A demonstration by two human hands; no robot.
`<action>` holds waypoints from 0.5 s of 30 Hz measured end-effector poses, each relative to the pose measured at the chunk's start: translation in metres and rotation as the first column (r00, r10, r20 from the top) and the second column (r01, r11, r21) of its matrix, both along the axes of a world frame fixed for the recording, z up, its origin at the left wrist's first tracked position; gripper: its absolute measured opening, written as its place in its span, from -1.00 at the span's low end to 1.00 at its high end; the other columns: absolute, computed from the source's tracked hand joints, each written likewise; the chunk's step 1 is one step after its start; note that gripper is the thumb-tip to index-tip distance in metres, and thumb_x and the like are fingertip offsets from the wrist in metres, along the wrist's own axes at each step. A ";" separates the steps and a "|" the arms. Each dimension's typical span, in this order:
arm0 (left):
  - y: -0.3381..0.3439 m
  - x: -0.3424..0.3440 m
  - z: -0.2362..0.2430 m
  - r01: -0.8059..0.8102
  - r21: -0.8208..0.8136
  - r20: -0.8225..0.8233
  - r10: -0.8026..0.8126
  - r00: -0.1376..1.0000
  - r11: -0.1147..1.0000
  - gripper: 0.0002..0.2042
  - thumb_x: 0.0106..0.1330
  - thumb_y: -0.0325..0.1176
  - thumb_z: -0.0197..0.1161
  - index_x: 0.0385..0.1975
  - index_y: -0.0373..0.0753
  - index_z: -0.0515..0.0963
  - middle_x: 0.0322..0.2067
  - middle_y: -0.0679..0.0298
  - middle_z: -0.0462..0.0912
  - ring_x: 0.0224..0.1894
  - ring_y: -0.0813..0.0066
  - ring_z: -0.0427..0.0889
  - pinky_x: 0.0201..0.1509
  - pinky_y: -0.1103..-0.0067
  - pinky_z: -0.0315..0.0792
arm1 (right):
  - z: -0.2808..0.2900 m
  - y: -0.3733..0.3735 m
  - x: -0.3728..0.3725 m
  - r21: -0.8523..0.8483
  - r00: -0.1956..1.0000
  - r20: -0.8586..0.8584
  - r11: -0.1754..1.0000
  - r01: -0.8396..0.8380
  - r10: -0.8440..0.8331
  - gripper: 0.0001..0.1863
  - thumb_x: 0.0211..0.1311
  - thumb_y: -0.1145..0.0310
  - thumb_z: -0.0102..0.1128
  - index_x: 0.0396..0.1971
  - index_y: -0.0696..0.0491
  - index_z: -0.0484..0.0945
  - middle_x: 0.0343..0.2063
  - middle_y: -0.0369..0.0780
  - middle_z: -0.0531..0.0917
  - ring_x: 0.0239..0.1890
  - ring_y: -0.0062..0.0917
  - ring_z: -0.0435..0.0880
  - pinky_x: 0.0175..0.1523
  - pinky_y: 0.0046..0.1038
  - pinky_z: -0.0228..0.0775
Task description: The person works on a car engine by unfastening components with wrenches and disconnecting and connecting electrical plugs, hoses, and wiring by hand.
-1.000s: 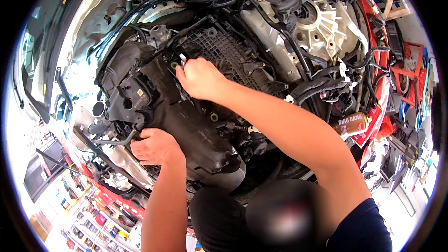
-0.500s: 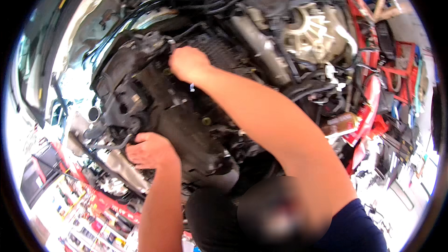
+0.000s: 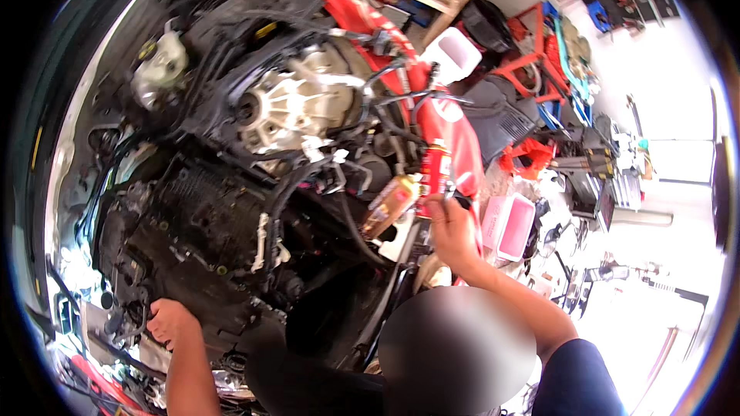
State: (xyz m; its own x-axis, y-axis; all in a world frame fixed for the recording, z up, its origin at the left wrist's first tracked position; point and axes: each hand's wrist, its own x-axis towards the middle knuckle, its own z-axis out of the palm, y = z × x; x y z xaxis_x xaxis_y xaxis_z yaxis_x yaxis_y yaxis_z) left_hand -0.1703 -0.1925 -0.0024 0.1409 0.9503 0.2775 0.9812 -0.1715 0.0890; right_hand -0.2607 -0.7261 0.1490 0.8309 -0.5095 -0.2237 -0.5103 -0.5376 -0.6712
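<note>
My left hand (image 3: 173, 322) rests at the left edge of the dark engine (image 3: 185, 258), its fingers bent against a bent black hose (image 3: 143, 319). My right hand (image 3: 453, 233) is at the right side of the engine bay, fingers closed. A small dark piece with a shiny tip (image 3: 461, 199) shows at its fingertips, too small to make out. Just beyond the fingers stands a red spray can (image 3: 436, 166). Left of it leans a bottle of amber liquid (image 3: 391, 206).
A red cover (image 3: 456, 135) drapes over the bay's edge. A pale metal housing (image 3: 297, 104) sits at the far middle, among cables. Beyond the cover are a white tub (image 3: 453, 55), a pink-lined container (image 3: 515, 227) and a red metal frame (image 3: 532, 69).
My right hand has left the top of the engine and moved right to the spray can. The view has swung right. My left hand remains by the hose, its fingers more bent.
</note>
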 end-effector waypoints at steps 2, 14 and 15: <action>-0.013 0.003 -0.003 0.009 -0.045 -0.001 -0.009 1.000 0.999 -0.47 0.21 -0.08 -0.10 0.03 -0.39 0.41 0.08 -0.03 0.48 0.17 0.04 0.44 0.26 0.17 0.26 | -0.030 -0.075 -0.065 -0.205 0.985 0.007 0.964 0.170 -0.172 -0.79 0.30 0.29 0.07 -0.35 0.14 0.52 -0.53 -0.04 0.61 -0.45 -0.19 0.63 -0.32 -0.23 0.41; 0.003 0.006 0.020 0.061 -0.240 0.083 -0.042 0.996 0.969 -0.35 0.18 0.09 -0.02 -0.02 -0.47 0.49 0.05 -0.13 0.52 0.13 0.05 0.51 0.22 0.25 0.34 | -0.170 -0.241 -0.046 -0.466 0.974 0.006 0.861 0.204 -0.227 -0.47 0.28 0.06 0.06 0.07 0.16 0.33 0.00 0.07 0.42 0.07 -0.03 0.41 0.15 -0.15 0.32; -0.002 0.003 0.026 0.081 -0.231 0.091 -0.062 0.994 0.970 -0.38 0.19 0.06 0.00 0.00 -0.43 0.48 0.06 -0.13 0.51 0.12 0.05 0.51 0.23 0.25 0.34 | -0.173 -0.240 -0.023 -0.458 0.959 -0.054 0.861 0.223 -0.277 -0.43 0.28 -0.01 0.03 0.08 0.14 0.33 0.00 0.05 0.42 0.07 -0.06 0.40 0.15 -0.16 0.31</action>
State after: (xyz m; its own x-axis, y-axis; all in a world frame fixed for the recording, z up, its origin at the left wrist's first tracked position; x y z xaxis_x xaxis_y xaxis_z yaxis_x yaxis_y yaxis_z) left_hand -0.1671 -0.1946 0.0237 0.1968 0.9785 0.0620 0.9546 -0.2056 0.2154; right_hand -0.2836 -0.9662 -0.0243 0.6448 -0.7643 -0.0106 -0.7258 -0.6079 -0.3219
